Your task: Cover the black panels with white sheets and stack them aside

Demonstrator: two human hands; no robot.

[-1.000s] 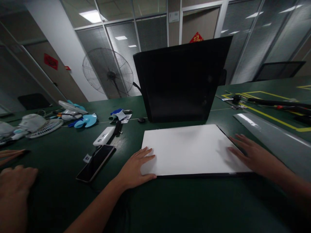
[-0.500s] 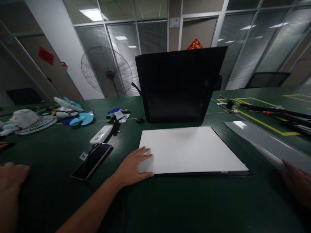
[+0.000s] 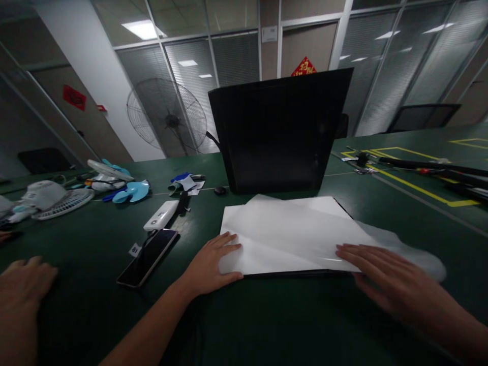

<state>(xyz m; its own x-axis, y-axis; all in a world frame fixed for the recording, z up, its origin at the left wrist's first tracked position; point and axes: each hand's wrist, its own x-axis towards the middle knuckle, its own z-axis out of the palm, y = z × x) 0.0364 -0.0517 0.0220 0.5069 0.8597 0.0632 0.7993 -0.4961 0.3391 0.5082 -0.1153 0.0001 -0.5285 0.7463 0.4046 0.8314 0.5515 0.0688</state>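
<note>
A flat white panel [image 3: 229,216] with a dark edge lies on the table. My left hand [image 3: 211,262] rests at its left edge, fingers spread over the white surface and thumb along the near corner. A thin translucent plastic sheet [image 3: 385,239] is draped unevenly across the panel, its right end curling out past the edge. My right hand [image 3: 396,282], somewhat blurred, holds this sheet near the panel's right front corner, fingers on top and thumb beneath. Behind the panel stands a large black screen-like board [image 3: 282,132], tilted back.
A phone [image 3: 148,258] and a white power bank [image 3: 162,214] lie left of the panel. Another person's hand [image 3: 28,282] is at the far left. Small fans [image 3: 57,198] stand behind it. Black rods and cables [image 3: 430,168] lie at the right.
My right hand has come in from the far right, bringing the translucent sheet over the white panel. My left hand stays at the panel's left edge.
</note>
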